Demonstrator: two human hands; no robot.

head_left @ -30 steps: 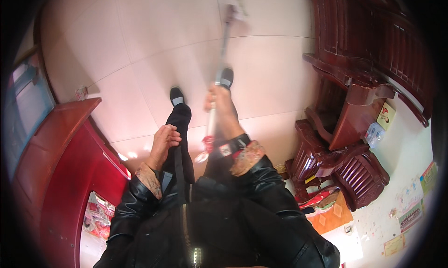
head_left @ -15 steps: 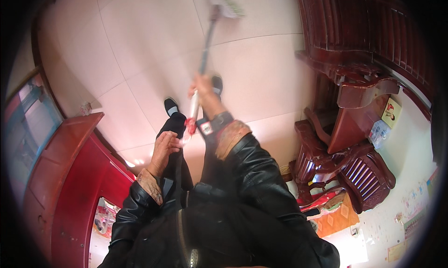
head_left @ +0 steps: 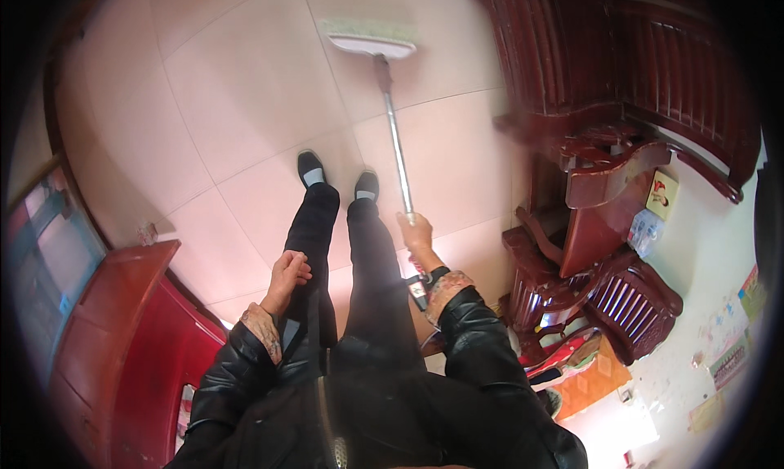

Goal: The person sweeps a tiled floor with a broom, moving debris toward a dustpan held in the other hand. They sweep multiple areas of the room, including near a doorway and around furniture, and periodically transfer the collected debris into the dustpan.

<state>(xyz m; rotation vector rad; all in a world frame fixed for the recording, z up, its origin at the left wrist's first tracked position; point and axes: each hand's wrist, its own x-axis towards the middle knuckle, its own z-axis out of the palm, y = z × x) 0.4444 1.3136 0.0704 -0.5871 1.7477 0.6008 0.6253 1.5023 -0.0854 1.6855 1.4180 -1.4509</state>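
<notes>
My right hand (head_left: 418, 236) is wrapped round the upper handle of a broom (head_left: 397, 152). Its metal pole runs forward across the floor to a wide white head with pale green bristles, which lies on the tiles and is slightly blurred. The handle's top end is partly hidden by my right hand and wrist. My left hand (head_left: 289, 274) hovers above my left thigh, apart from the broom. Its fingers are curled in, and nothing shows in them.
Dark carved wooden furniture (head_left: 563, 69) lines the right side, with a wooden chair (head_left: 633, 305) nearer me. A red cabinet (head_left: 122, 322) stands close on my left. My dark shoes (head_left: 311, 168) are on the pale tiled floor (head_left: 245, 77), behind the broom head.
My right hand has moved right and back toward me with the broom, so its pole now slants the other way. My left hand has come away from the handle's end.
</notes>
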